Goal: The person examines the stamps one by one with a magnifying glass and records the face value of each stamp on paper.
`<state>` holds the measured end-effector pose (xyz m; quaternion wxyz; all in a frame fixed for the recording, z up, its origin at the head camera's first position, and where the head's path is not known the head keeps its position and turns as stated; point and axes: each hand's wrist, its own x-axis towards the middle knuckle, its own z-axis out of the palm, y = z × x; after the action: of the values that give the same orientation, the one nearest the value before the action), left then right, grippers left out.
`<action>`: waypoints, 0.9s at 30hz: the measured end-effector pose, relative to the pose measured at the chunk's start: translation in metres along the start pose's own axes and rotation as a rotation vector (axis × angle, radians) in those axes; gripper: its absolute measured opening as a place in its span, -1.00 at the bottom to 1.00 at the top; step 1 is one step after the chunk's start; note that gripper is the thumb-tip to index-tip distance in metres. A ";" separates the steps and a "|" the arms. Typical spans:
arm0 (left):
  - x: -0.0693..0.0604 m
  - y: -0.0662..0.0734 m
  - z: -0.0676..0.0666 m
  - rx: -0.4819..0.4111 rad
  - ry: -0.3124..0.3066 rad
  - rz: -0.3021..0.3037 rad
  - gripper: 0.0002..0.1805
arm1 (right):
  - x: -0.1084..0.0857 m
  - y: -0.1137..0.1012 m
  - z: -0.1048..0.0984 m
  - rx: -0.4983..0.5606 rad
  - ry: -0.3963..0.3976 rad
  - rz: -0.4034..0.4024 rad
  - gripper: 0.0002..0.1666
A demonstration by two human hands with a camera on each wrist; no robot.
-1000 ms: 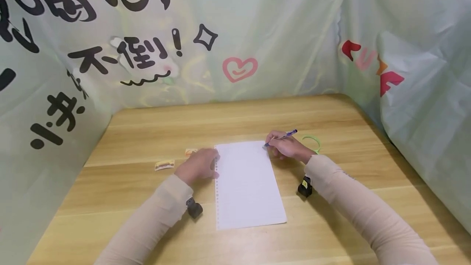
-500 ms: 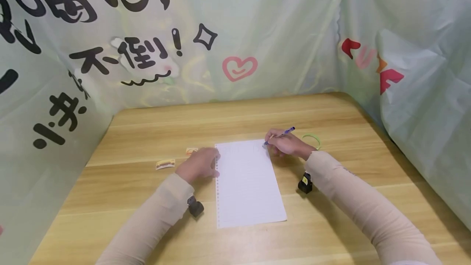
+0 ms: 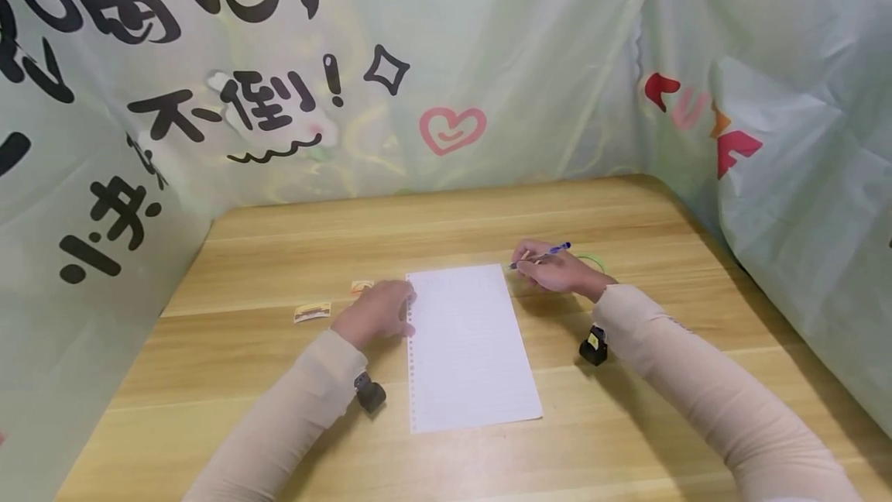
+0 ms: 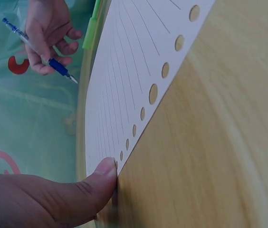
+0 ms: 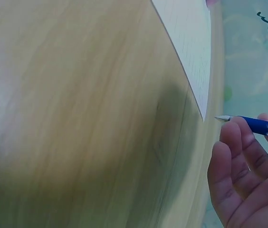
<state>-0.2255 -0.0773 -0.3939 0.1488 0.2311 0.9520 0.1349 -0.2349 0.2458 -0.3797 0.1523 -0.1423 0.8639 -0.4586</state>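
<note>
A white lined sheet of paper [image 3: 467, 355], with a row of punched holes down its left edge, lies flat on the wooden table. My left hand [image 3: 376, 312] rests at that edge; in the left wrist view the thumb [image 4: 96, 185] presses on the punched margin, while its other fingers are hidden. Just off the sheet's upper right corner, my right hand [image 3: 557, 273] holds a blue-and-clear pen [image 5: 257, 125] between thumb and fingers. The pen's tip is apart from the paper in the right wrist view. Faint marks run along the top of the sheet, too small to read.
Two small printed pieces lie left of the paper: one card [image 3: 312, 312] in the open and another [image 3: 361, 287] partly behind my left hand. A green curved item [image 3: 592, 261] sits behind my right wrist. Printed cloth walls [image 3: 530, 84] surround the table [image 3: 279, 238].
My right hand has moved to the right with the pen, lifting its tip off the sheet's upper right corner. My left hand and the paper have stayed in place.
</note>
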 end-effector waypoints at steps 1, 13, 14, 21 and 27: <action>0.000 0.000 0.000 0.000 0.003 0.001 -0.41 | -0.001 0.001 -0.001 -0.006 -0.005 -0.016 -0.82; 0.000 -0.001 0.001 0.001 0.011 0.004 -0.42 | -0.021 0.014 -0.007 -0.411 0.085 -0.488 -0.93; 0.000 -0.001 0.001 0.003 0.009 0.005 -0.42 | -0.022 0.015 -0.006 -0.451 0.103 -0.538 -0.91; 0.001 -0.001 0.001 0.007 0.007 0.008 -0.45 | -0.029 0.023 0.000 -0.862 0.197 -0.495 -0.82; 0.001 -0.001 0.001 0.003 0.009 0.009 -0.45 | -0.032 0.030 0.004 -1.183 0.207 -0.508 -0.78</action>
<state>-0.2260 -0.0772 -0.3956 0.1435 0.2350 0.9518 0.1353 -0.2074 0.2718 -0.4029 -0.1487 -0.3569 0.9202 0.0615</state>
